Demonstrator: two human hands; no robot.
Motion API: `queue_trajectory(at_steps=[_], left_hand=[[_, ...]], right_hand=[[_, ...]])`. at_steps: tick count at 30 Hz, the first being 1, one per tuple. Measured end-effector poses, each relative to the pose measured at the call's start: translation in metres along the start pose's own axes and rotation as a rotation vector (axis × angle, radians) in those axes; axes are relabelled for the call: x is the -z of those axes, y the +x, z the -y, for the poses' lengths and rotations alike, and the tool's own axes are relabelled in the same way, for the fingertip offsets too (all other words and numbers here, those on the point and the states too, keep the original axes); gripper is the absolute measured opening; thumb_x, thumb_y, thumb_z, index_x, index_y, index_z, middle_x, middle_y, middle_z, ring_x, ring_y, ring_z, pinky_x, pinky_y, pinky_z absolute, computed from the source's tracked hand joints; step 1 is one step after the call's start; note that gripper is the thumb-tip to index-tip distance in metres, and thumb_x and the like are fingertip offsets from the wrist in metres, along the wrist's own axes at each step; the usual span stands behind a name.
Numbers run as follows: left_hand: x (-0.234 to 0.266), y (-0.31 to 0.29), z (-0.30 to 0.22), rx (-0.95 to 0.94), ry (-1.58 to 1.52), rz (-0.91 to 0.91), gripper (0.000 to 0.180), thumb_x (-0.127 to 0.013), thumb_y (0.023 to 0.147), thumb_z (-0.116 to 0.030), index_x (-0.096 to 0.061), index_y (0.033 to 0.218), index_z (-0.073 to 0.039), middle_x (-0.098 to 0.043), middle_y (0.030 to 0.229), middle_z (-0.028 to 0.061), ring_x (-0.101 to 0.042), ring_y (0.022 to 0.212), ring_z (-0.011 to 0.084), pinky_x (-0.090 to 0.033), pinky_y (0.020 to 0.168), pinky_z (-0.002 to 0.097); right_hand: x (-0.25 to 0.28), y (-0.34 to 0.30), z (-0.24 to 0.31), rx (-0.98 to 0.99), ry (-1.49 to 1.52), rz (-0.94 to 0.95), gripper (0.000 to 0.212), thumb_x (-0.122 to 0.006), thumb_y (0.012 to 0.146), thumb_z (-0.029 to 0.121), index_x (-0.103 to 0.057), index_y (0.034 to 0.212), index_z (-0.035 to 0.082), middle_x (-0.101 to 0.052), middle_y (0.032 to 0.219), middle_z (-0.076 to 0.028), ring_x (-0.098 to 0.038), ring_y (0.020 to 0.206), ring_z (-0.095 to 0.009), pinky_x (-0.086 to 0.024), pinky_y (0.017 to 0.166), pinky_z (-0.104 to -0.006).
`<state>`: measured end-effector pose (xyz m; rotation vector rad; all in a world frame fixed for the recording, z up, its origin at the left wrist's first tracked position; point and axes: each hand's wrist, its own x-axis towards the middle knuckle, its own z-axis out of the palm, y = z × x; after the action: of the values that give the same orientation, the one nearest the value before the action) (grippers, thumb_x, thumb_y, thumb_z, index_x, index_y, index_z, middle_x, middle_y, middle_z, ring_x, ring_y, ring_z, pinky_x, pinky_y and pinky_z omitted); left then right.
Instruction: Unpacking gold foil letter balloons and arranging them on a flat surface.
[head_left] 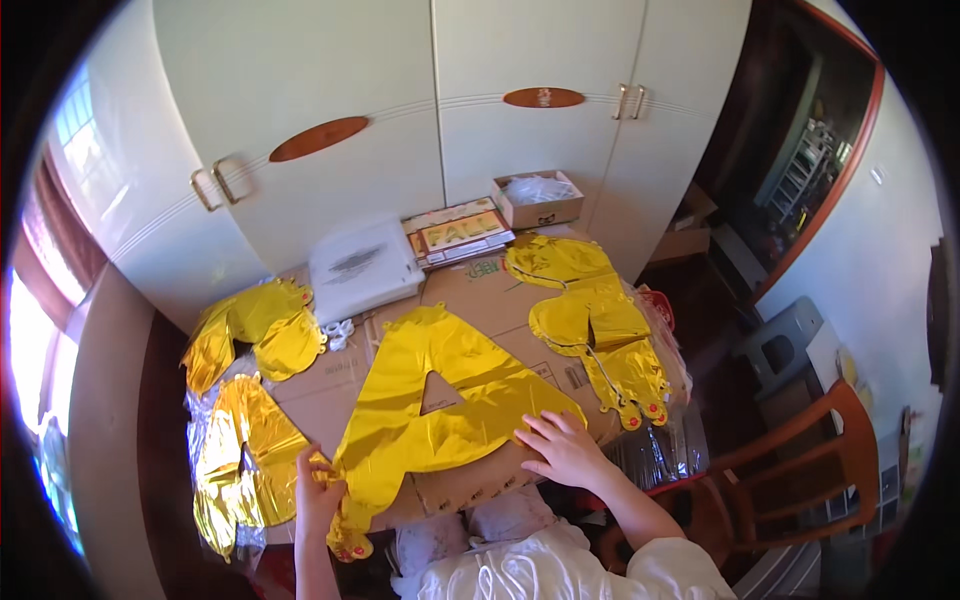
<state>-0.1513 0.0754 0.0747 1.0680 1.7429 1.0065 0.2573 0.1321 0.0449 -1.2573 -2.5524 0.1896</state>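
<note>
A flat gold foil balloon (pixel 440 340), shaped like a letter with a triangular hole, lies spread on the cardboard-covered table in front of me. My left hand (pixel 318 488) is at the edge of its lower left leg, fingers curled and seeming to pinch the foil. On the lower right leg rests my right hand (pixel 568 445), palm down with fingers spread. A rounded tab of the balloon hangs over the front edge beside my left wrist.
More flat gold foil balloons lie at the far left (pixel 280 335), near left (pixel 243 460) and right (pixel 590 315). Behind stand a white plastic case (pixel 365 270), flat boxes (pixel 455 236) and an open box of clear plastic (pixel 538 198). A wooden chair (pixel 800 480) stands at the right.
</note>
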Motion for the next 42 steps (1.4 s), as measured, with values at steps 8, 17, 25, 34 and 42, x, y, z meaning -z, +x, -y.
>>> queue_trajectory(at_steps=[8,17,25,34,42], left_hand=[[-0.001,-0.018,-0.017,-0.465,0.891,-0.175,0.059,-0.072,0.072,-0.014,-0.047,0.124,-0.004,-0.042,0.126,0.0254,-0.042,0.118,0.0439,-0.040,0.095,0.0491],[-0.111,0.026,-0.115,-0.956,0.922,0.201,0.048,-0.070,0.076,-0.027,-0.057,0.118,-0.009,-0.046,0.131,0.0189,-0.043,0.123,0.0383,-0.037,0.099,0.0491],[-0.287,0.098,-0.124,-1.332,0.873,0.512,0.045,-0.060,0.084,-0.034,-0.055,0.122,-0.009,-0.051,0.132,0.0139,-0.046,0.124,0.0313,-0.036,0.104,0.0449],[-0.381,0.128,-0.108,-1.130,1.117,0.476,0.070,-0.042,0.085,-0.070,-0.035,0.144,-0.034,-0.027,0.152,0.0164,-0.022,0.137,0.0492,-0.019,0.104,0.0698],[-0.379,0.122,-0.112,-1.105,1.106,0.501,0.069,-0.044,0.084,-0.069,-0.038,0.143,-0.033,-0.029,0.150,0.0160,-0.022,0.137,0.0494,-0.019,0.105,0.0687]], right_hand=[[0.064,0.031,-0.132,-0.312,-0.322,-0.067,0.044,-0.057,0.077,0.001,-0.062,0.119,0.014,-0.047,0.142,-0.006,-0.039,0.134,-0.027,-0.035,0.106,-0.0463],[0.093,0.064,-0.179,0.038,-0.677,0.281,0.010,-0.070,0.073,0.020,-0.071,0.078,0.011,-0.065,0.107,0.001,-0.050,0.118,-0.017,-0.037,0.096,-0.0347],[0.112,0.080,-0.198,-0.113,-0.410,0.157,0.020,-0.067,0.081,0.032,-0.069,0.087,0.013,-0.069,0.080,-0.007,-0.064,0.086,-0.026,-0.040,0.090,-0.0369],[0.166,0.114,-0.229,-0.351,-0.477,0.012,0.020,-0.057,0.090,0.030,-0.066,0.096,0.014,-0.070,0.086,-0.010,-0.067,0.086,-0.028,-0.048,0.079,-0.0442],[0.308,0.138,-0.220,-0.860,-0.608,-0.464,0.023,-0.046,0.091,0.022,-0.063,0.098,0.009,-0.068,0.092,-0.019,-0.067,0.090,-0.037,-0.053,0.075,-0.0483]])
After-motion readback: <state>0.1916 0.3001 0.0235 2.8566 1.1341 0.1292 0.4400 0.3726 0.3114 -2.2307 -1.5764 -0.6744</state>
